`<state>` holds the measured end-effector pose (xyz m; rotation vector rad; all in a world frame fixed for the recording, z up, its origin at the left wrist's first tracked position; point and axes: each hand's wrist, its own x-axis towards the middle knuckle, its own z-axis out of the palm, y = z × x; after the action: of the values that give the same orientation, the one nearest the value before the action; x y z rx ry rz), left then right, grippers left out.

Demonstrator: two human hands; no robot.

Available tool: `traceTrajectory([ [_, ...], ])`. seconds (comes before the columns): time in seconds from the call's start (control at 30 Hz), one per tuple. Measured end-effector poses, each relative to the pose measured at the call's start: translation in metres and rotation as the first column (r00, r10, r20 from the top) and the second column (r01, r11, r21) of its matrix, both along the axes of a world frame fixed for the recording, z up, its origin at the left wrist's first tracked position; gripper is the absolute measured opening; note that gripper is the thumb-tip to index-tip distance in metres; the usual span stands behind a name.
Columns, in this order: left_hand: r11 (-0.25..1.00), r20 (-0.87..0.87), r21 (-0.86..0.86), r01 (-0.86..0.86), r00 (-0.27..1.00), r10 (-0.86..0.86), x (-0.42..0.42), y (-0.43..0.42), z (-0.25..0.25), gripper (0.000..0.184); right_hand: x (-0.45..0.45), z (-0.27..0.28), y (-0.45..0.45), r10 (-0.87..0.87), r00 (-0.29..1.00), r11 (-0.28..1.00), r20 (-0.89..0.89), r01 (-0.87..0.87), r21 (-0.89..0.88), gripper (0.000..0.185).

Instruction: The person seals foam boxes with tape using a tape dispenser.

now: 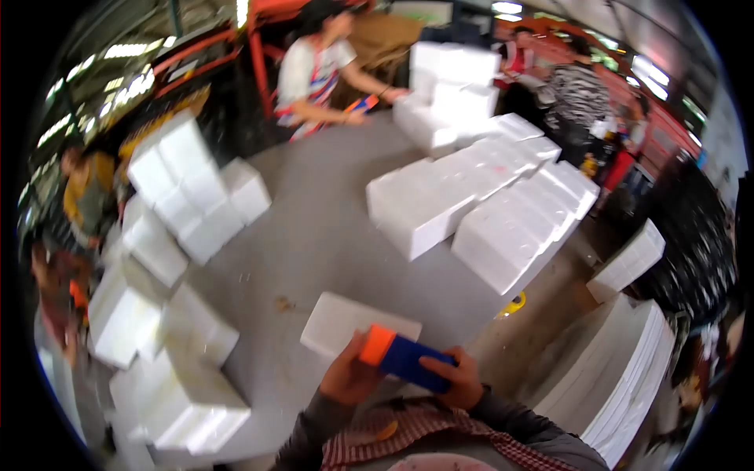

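Close to my body, both hands grip a blue-and-orange oblong block (412, 361), and its exact kind is not clear. My left hand (351, 375) closes round the orange end. The blue end lies in my right hand (457, 378), with the thumb over its top face. Just beyond, a white foam box (338, 314) lies on the grey table (314, 243); the held block and my left hand hide part of it.
White foam boxes stand in stacks at the left (181, 177) and rows at the right (448, 188). Across the table, a person (314, 78) holds a similar blue-and-orange object. A yellow tape roll (514, 304) sits by the right edge. White sheets (613, 377) are piled at the lower right.
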<state>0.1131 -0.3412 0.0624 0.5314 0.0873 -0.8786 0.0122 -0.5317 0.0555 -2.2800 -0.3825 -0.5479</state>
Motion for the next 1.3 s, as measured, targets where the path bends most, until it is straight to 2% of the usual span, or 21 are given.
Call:
traceTrajectory([
  [0.03, 0.998, -0.132, -0.064, 0.027, 0.991, -0.035, 0.0, 0.006, 0.001, 0.039, 0.002, 0.003, 0.006, -0.006, 0.996, 1.0, 0.085, 0.008, -0.021, 0.065],
  [0.07, 0.991, -0.153, -0.127, 0.041, 0.986, -0.06, 0.002, 0.012, -0.002, 0.037, 0.002, -0.001, 0.011, 0.053, 0.998, 0.999, 0.026, -0.053, -0.014, 0.065],
  [0.13, 0.98, -0.198, -0.201, 0.001, 0.979, -0.042, 0.006, 0.024, -0.005, 0.035, 0.007, -0.01, 0.017, -0.036, 0.999, 0.997, 0.006, 0.036, -0.061, 0.067],
  [0.2, 0.997, 0.066, -0.075, -0.028, 0.997, 0.033, 0.011, 0.032, -0.005, 0.03, 0.014, -0.006, 0.023, 0.004, 1.0, 0.996, -0.014, -0.005, -0.086, 0.069],
  [0.43, 0.991, 0.064, 0.012, -0.136, 0.989, 0.135, 0.039, 0.052, -0.029, 0.021, 0.047, -0.001, 0.044, 0.042, 0.997, 0.99, -0.066, -0.051, -0.13, 0.068],
  [0.5, 0.963, 0.261, 0.062, -0.261, 0.936, 0.236, 0.056, 0.059, -0.046, 0.02, 0.057, 0.012, 0.051, 0.053, 0.996, 0.98, -0.078, -0.067, -0.186, 0.067],
  [0.53, 0.939, 0.105, 0.11, -0.325, 0.943, 0.315, 0.06, 0.054, -0.029, 0.013, 0.063, 0.024, 0.053, 0.051, 0.994, 0.973, -0.095, -0.071, -0.22, 0.068],
  [0.6, 0.926, 0.571, -0.033, -0.375, 0.754, 0.325, 0.098, 0.078, -0.064, 0.017, 0.068, 0.042, 0.053, 0.048, 0.992, 0.964, -0.114, -0.075, -0.253, 0.069],
  [0.67, 0.814, 0.424, -0.062, -0.578, 0.723, 0.546, 0.144, 0.107, -0.074, 0.021, 0.07, 0.054, 0.047, -0.017, 0.982, 0.955, -0.186, -0.04, -0.295, 0.066],
  [0.7, 0.81, 0.423, -0.066, -0.582, 0.719, 0.551, 0.161, 0.109, -0.107, 0.021, 0.077, 0.056, 0.047, -0.011, 0.983, 0.953, -0.184, -0.045, -0.299, 0.066],
  [0.73, 0.768, 0.58, 0.264, -0.584, 0.732, 0.357, 0.177, 0.109, -0.155, 0.02, 0.081, 0.056, 0.047, -0.021, 0.97, 0.921, -0.242, -0.075, -0.381, 0.063],
  [0.77, 0.603, 0.649, 0.558, -0.57, 0.752, 0.11, 0.182, 0.111, -0.182, 0.02, 0.083, 0.055, 0.049, -0.036, 0.953, 0.885, -0.301, -0.109, -0.453, 0.06],
  [0.83, 0.533, 0.604, 0.739, -0.413, 0.756, -0.252, 0.144, 0.08, -0.184, 0.019, 0.089, 0.047, 0.052, -0.052, 0.95, 0.888, -0.309, -0.097, -0.449, 0.059],
  [0.87, 0.534, 0.611, 0.735, -0.418, 0.75, -0.253, 0.146, 0.079, -0.191, 0.019, 0.095, 0.047, 0.05, -0.065, 0.949, 0.883, -0.308, -0.089, -0.461, 0.058],
  [0.93, 0.142, 0.434, 0.888, -0.438, 0.693, -0.576, 0.147, 0.09, -0.206, 0.02, 0.098, 0.054, 0.057, -0.084, 0.938, 0.876, -0.335, -0.091, -0.474, 0.054],
  [1.0, 0.037, 0.526, 0.827, -0.561, 0.748, -0.406, 0.144, 0.099, -0.201, 0.031, 0.094, 0.055, 0.059, -0.106, 0.933, 0.862, -0.344, -0.086, -0.5, 0.049],
  [1.07, 0.391, 0.922, 0.379, -0.839, 0.306, -0.237, 0.136, 0.102, -0.157, 0.04, 0.094, 0.048, 0.051, -0.063, 0.94, 0.867, -0.335, -0.114, -0.485, 0.044],
  [1.13, 0.736, 0.916, 0.365, -0.57, 0.079, -0.393, 0.113, 0.095, -0.098, 0.047, 0.088, 0.046, 0.044, -0.041, 0.935, 0.902, -0.352, -0.116, -0.415, 0.057],
  [1.2, 0.565, 0.675, 0.504, -0.653, -0.111, -0.73, 0.096, 0.087, -0.07, 0.054, 0.07, 0.04, 0.018, -0.073, 0.943, 0.918, -0.324, -0.063, -0.391, 0.06],
  [1.27, 0.384, 0.376, 0.464, -0.799, -0.214, -0.901, 0.089, 0.083, -0.056, 0.071, 0.038, 0.022, -0.016, 0.094, 0.952, 0.962, -0.291, -0.162, -0.22, 0.054],
  [1.3, 0.4, 0.36, 0.445, -0.802, -0.248, -0.899, 0.087, 0.085, -0.049, 0.071, 0.015, 0.008, -0.032, 0.054, 0.949, 0.972, -0.31, -0.12, -0.201, 0.059],
])
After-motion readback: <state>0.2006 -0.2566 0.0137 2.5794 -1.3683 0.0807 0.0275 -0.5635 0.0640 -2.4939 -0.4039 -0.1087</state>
